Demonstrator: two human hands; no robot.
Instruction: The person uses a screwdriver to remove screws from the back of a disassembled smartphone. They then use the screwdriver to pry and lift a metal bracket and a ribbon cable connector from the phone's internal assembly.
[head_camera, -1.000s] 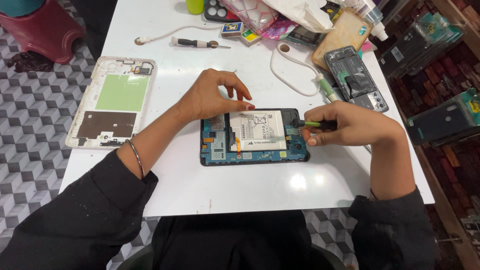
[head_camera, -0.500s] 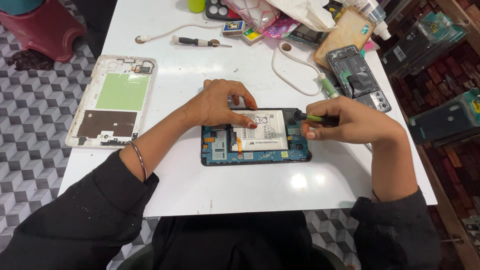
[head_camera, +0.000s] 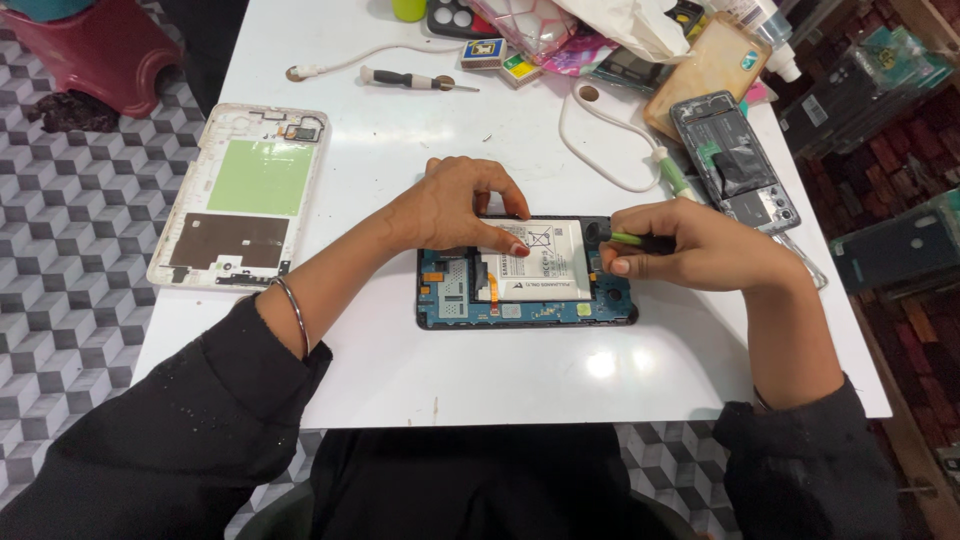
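Observation:
An opened tablet (head_camera: 520, 300) lies face down in the middle of the white table (head_camera: 400, 370), showing its blue circuit board and a white battery (head_camera: 548, 262). My left hand (head_camera: 455, 205) rests on the tablet's upper left part, fingertips pressing on the battery. My right hand (head_camera: 690, 245) grips a green and black screwdriver (head_camera: 632, 240), its tip at the tablet's upper right corner.
The tablet's white back cover (head_camera: 245, 195) lies at the left table edge. A second screwdriver (head_camera: 415, 80), a white cable (head_camera: 600, 150), small boxes, a plastic bag and an opened phone (head_camera: 735, 160) crowd the far and right side. A red stool (head_camera: 95, 50) stands on the floor.
My left hand has slid right and down onto the battery. My right hand with the screwdriver has stayed at the tablet's upper right corner.

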